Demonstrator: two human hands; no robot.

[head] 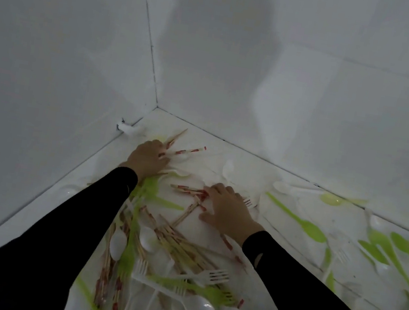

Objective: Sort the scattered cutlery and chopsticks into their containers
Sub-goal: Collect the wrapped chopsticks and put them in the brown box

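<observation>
Here: left hand (147, 157); right hand (226, 210); chopsticks (182, 248)

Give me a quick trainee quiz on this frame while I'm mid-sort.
1. True or false: a container is in view.
2. Which hand is nearer the corner? A: left hand. B: right hand.
3. Fill in: the right hand touches red-marked ____.
Key: 1 false; 2 A; 3 chopsticks.
</observation>
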